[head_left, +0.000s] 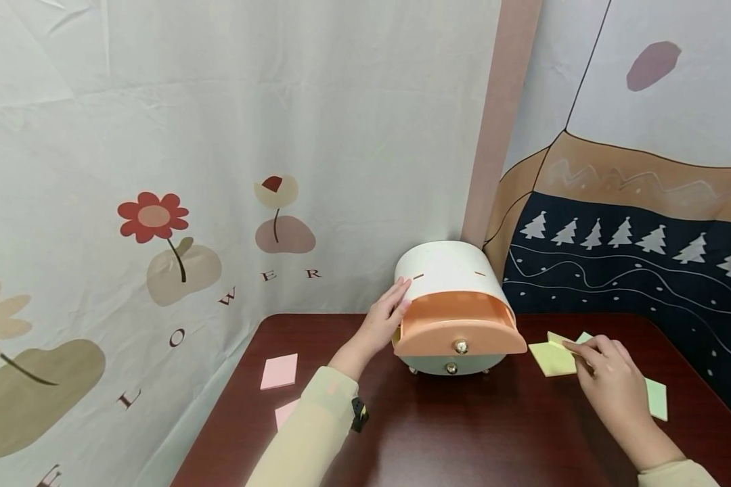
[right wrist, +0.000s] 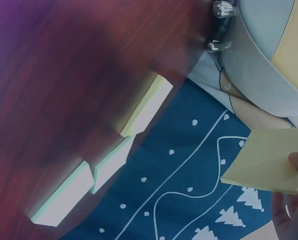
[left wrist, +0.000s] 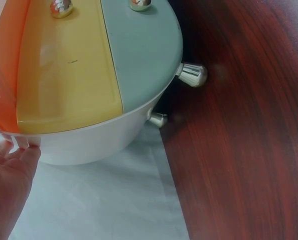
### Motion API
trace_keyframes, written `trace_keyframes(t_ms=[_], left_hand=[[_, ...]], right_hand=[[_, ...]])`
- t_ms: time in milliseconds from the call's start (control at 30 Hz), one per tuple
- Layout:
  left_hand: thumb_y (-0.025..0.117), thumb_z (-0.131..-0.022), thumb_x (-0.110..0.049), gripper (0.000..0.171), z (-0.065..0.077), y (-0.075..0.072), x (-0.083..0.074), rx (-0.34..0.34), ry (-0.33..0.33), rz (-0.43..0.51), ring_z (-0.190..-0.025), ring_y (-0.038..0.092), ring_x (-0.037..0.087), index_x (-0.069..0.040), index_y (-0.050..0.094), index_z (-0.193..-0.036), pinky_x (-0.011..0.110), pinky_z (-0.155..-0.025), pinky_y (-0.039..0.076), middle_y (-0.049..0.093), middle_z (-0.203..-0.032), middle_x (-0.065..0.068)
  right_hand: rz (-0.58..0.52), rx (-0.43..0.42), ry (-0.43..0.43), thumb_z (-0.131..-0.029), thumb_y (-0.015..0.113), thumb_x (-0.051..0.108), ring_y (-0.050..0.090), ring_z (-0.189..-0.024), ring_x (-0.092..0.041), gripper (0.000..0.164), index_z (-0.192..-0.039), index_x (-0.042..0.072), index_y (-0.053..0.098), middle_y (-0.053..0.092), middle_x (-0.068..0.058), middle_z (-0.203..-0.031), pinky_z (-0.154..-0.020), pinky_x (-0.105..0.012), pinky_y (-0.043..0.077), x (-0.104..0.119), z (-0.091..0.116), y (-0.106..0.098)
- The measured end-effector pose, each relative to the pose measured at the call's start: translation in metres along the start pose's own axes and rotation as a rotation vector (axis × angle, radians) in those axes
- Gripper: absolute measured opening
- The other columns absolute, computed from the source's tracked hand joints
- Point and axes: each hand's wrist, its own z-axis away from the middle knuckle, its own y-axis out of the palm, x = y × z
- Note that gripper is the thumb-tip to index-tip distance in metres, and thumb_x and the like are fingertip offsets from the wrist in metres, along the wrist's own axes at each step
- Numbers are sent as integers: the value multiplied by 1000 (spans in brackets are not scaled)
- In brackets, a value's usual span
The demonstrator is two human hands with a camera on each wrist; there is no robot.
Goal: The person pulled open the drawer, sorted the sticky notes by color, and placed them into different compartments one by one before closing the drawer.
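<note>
A rounded white drawer box (head_left: pixel 447 264) stands at the back of the table, its upper orange drawer (head_left: pixel 429 338) pulled out. My left hand (head_left: pixel 382 325) rests against the box's left side with fingers extended; the left wrist view shows its fingertips at the white shell (left wrist: pixel 89 147). To the right of the box, my right hand (head_left: pixel 612 379) pinches a yellow sticky-note pad (right wrist: pixel 264 155) between thumb and fingers, raised above the table. Another yellow pad (head_left: pixel 551 362) lies below it, near two green pads (right wrist: pixel 64 195), one partly hidden behind the hand in the head view.
Two pink pads (head_left: pixel 279 372) lie on the dark red table (head_left: pixel 438 433) at the left, one partly covered by the left sleeve. Below the orange drawer, a green drawer (left wrist: pixel 144 55) with a round knob is closed. Printed cloth (head_left: pixel 365 135) hangs behind the table.
</note>
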Motion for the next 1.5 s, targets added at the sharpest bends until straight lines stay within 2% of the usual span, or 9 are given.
trace_keyframes(t_ms=[333,400,467,500,567,667,933,1300,1500], left_hand=[[41,-101,-37,48,-1,0,1,-18,2,-25,-142,28,21,-23,36,-147,42,-114,27,27,-156,2],[41,-101,-38,48,-1,0,0,-15,-3,-28,-142,27,20,-24,36,-147,42,-114,27,27,-156,1],[41,-101,-37,48,-1,0,0,-16,-3,-32,-142,27,20,-24,36,-147,42,-114,27,27,-156,1],[41,-101,-37,48,-1,0,0,-16,-4,-34,-142,27,20,-24,36,-147,42,-114,27,27,-156,1],[41,-101,-37,48,-1,0,-1,-15,-6,-35,-142,27,20,-24,36,-147,43,-114,27,27,-156,1],[40,-101,-38,48,-1,0,-1,-14,-8,-32,-142,27,20,-24,36,-147,43,-114,27,27,-156,1],[40,-101,-39,49,0,0,-1,-4,-16,-26,-142,26,20,-25,34,-148,43,-114,26,25,-156,1],[40,-101,-40,49,-1,0,0,-7,-11,-18,-142,26,19,-25,34,-148,42,-114,26,25,-156,0],[40,-101,-40,49,0,0,0,-4,-10,-19,-142,25,19,-26,34,-148,43,-114,26,25,-156,0]], right_hand=[[-67,-125,-78,-66,71,-7,50,-75,-24,27,-88,7,77,57,-6,-79,-59,-27,36,8,-8,-5],[-92,-151,-86,-70,68,-4,50,-75,-25,22,-88,6,77,58,-7,-79,-59,-27,36,10,-11,-7],[-116,-163,-85,-81,63,7,50,-75,-25,16,-88,5,77,58,-7,-79,-61,-28,35,13,-13,-8],[-125,-164,-81,-86,60,15,49,-75,-25,19,-88,5,77,58,-7,-79,-61,-28,35,14,-14,-9],[-136,-156,-71,-95,50,29,49,-76,-24,37,-88,5,77,58,-8,-79,-63,-29,35,17,-16,-11],[-147,-145,-56,-99,37,42,48,-77,-23,56,-89,4,76,58,-8,-80,-64,-29,35,21,-18,-14],[-270,-271,-65,-97,45,45,47,-74,-26,55,-85,2,76,59,-10,-77,-77,-7,26,35,-28,-15],[-318,-310,-124,-97,49,38,46,-72,-22,47,-82,4,77,62,-10,-78,-71,-10,27,51,-35,-16],[-324,-318,-130,-97,51,38,50,-75,-22,44,-83,6,77,62,-8,-78,-63,-6,27,57,-36,-16]])
